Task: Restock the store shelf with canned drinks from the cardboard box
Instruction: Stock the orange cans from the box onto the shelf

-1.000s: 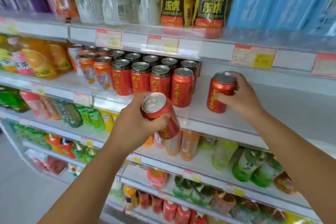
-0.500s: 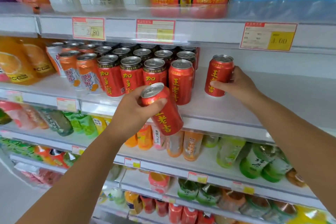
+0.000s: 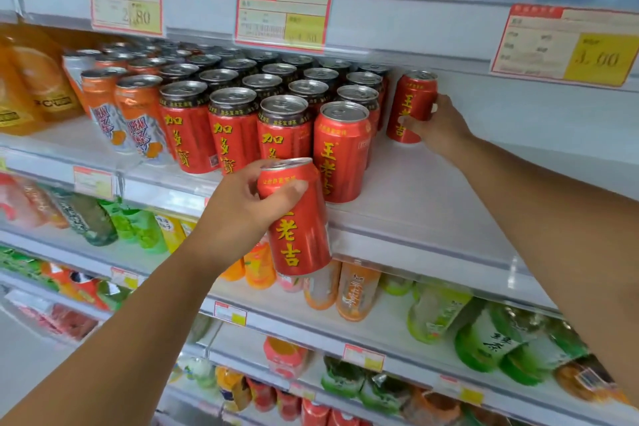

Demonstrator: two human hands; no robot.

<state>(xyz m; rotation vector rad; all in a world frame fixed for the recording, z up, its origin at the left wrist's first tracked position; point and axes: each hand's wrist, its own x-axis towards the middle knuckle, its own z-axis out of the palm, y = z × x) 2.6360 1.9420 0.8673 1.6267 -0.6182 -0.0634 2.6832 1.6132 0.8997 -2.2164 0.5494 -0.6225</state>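
Note:
My left hand [image 3: 238, 207] grips a red can with yellow characters [image 3: 301, 235], tilted slightly, in front of the white shelf's front edge [image 3: 397, 242]. My right hand [image 3: 437, 128] holds a second red can [image 3: 409, 100] upright deep on the shelf, just right of the packed rows of red cans [image 3: 294, 107]. One matching red can [image 3: 340, 152] stands at the front of the rightmost row. The cardboard box is out of view.
Bare white shelf surface [image 3: 449, 190] stretches right of the can rows. Orange cans [image 3: 135, 117] and orange juice bottles [image 3: 31, 86] stand to the left. Price tags [image 3: 281, 19] hang on the shelf above. Bottled drinks [image 3: 356, 294] fill the lower shelves.
My right hand has pushed its can further back on the shelf. My left hand has turned its can more upright and lifted it closer to the shelf edge. The view has moved closer.

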